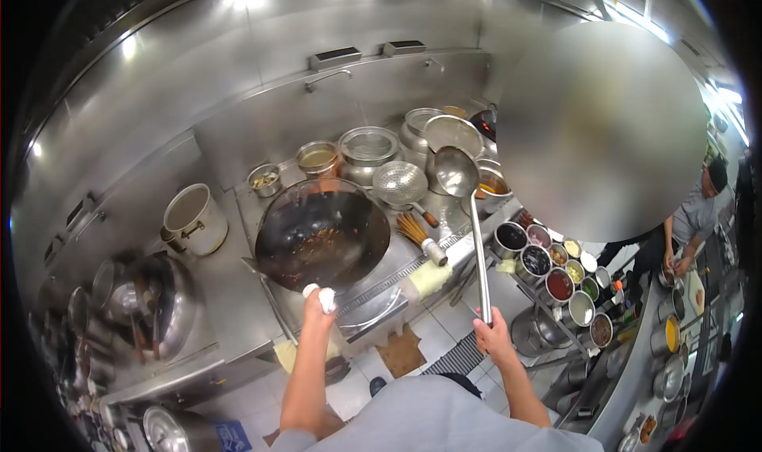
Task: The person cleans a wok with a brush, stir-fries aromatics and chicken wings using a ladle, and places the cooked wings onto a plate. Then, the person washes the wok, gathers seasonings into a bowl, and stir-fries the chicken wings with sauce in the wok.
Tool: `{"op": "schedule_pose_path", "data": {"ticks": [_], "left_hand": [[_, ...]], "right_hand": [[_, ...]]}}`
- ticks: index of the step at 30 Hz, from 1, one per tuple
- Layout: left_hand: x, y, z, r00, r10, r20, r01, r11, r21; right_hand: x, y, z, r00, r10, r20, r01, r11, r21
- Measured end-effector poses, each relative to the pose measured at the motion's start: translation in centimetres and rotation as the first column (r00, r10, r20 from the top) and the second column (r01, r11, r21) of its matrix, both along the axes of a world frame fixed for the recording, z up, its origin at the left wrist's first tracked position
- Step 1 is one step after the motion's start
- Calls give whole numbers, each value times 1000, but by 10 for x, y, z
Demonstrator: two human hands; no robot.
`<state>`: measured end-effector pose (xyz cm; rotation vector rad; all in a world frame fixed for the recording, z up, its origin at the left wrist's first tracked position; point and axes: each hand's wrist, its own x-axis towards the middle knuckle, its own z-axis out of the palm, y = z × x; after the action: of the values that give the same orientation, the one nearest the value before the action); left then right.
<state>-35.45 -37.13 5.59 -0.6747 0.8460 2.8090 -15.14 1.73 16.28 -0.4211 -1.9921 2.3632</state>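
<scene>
Head view, clock hours counted round the wok [359, 228]: a white pot [208, 236] stands at nine o'clock; the wok itself sits on the counter [242, 313], food bits [321, 238] scattered inside. At its six o'clock rim, the left hand [317, 315] is closed on a cloth [324, 297]. Further right, the skimmer [401, 182] is at two o'clock, the brush [419, 236] at three. Beyond them the ladle [456, 172] has its bowl raised at two, its handle clamped in the right hand [496, 337] at four. Tubs [560, 298] crowd three o'clock, well apart
</scene>
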Motion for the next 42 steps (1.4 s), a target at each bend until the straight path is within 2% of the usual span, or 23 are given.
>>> {"op": "schedule_pose_path", "data": {"ticks": [4, 6, 7, 9, 14, 16, 17, 19, 21, 23, 24, 25, 26, 27, 28, 29, 30, 31, 32, 35, 39, 41, 42], "left_hand": [[-51, 4, -37, 999, 8, -54, -13, 996, -84], [-67, 15, -30, 992, 116, 56, -113, 992, -62], [-78, 15, -46, 989, 144, 5, -144, 990, -5], [-97, 20, -62, 986, 164, -39, -165, 985, -49], [-103, 27, -55, 977, 210, 32, -199, 958, -205], [-99, 24, -58, 985, 161, 69, -153, 982, -106], [-79, 30, -35, 989, 135, 57, -131, 989, -64], [-46, 22, -40, 991, 12, 135, -10, 1000, -16], [-13, 20, -56, 978, 92, 187, -78, 994, -78], [15, 23, -59, 953, 187, 237, -158, 978, -137], [27, 28, -51, 942, 258, 216, -160, 908, -386], [35, 33, -48, 931, 316, 182, -146, 780, -608], [42, 22, -64, 947, 279, 162, -53, 631, -774], [50, 19, -71, 952, 281, 121, 57, 226, -972], [56, 23, -60, 961, 257, 97, 158, -227, -961], [56, 30, -50, 925, 321, 204, 279, -208, -937], [58, 31, -48, 919, 336, 207, 286, -206, -936], [60, 31, -49, 933, 309, 184, 286, -327, -901], [64, 33, -53, 946, 277, 167, 280, -442, -852], [82, 27, -89, 928, 243, 284, 369, -478, -797], [90, 31, -78, 922, 207, 327, 387, -519, -762], [87, 31, -76, 923, 231, 309, 385, -600, -702], [81, 32, -69, 928, 222, 300, 373, -592, -715]], "right_hand": [[-65, -20, 22, 989, 133, 65, -127, 988, -90], [-109, -25, 26, 974, 205, 95, -168, 939, -301], [-133, -27, 31, 969, 234, 74, -193, 913, -359], [-184, -33, 30, 967, 246, 68, -213, 924, -318], [-318, -31, 3, 961, 258, 97, -219, 929, -298], [-380, -20, -12, 942, 317, 108, -254, 887, -386], [-410, -17, -18, 935, 337, 107, -270, 875, -402], [-466, -11, -28, 946, 317, 68, -256, 859, -443], [-521, -11, -43, 951, 301, 68, -292, 949, -118], [-591, -9, -86, 961, 269, 64, -275, 909, 313], [-615, -8, -96, 964, 252, 82, -260, 844, 469], [-623, -12, -87, 963, 252, 97, -266, 818, 511], [-656, -9, -106, 950, 284, 129, -310, 800, 515], [-677, -1, -110, 902, 397, 170, -418, 901, 112], [-684, -2, -109, 846, 507, 166, -443, 841, -311], [-681, -6, -114, 835, 523, 172, -456, 832, -317], [-671, -9, -109, 831, 550, 82, -406, 702, -585], [-659, -11, -101, 837, 547, -8, -335, 502, -797], [-645, -13, -93, 832, 555, -7, -340, 499, -797], [-597, -14, -66, 823, 548, -146, -354, 296, -887], [-517, 4, -13, 789, 601, -127, -307, 206, -929], [-466, 13, 18, 772, 631, -76, -301, 258, -918], [-443, 15, 27, 746, 666, -25, -294, 296, -909]]}}
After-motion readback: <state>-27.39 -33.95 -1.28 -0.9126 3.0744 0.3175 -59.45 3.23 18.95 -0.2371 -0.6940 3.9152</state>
